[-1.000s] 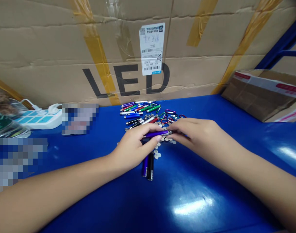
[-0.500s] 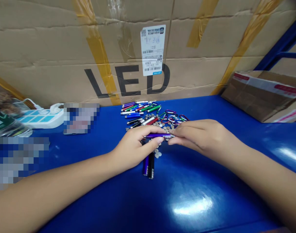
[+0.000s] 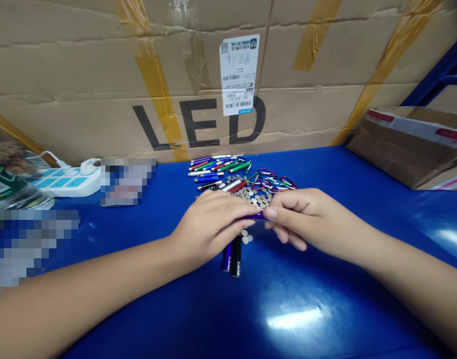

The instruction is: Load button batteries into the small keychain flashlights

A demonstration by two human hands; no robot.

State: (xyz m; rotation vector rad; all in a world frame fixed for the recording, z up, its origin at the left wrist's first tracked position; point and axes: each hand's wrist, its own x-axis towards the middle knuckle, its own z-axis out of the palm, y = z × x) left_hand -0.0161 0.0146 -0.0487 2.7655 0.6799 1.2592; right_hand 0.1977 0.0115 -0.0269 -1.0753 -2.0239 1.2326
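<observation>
Bridging the two hands at the centre of the frame, a purple tube (image 3: 259, 216) is held over the blue table (image 3: 157, 304), only a short length of it being exposed. By the left hand (image 3: 209, 224), the barrel is enclosed between the thumb and nearly closed fingers. At the tube's right end, the thumb and forefinger of the right hand (image 3: 303, 214) are brought together in a pinch, the remaining fingers being loosely curled below; whether anything small is also gripped there cannot be told. For good control, it is judged best that the barrel be braced by the left hand, in line with the right fingertips, and that even pressure be applied, as a smooth barrel may roll. Round discs (image 3: 254, 201) are scattered near the fingertips, among which anything dropped could be lost. A black tube (image 3: 236, 257) is laid at lower centre; clips (image 3: 277, 184) are heaped at upper centre.
</observation>
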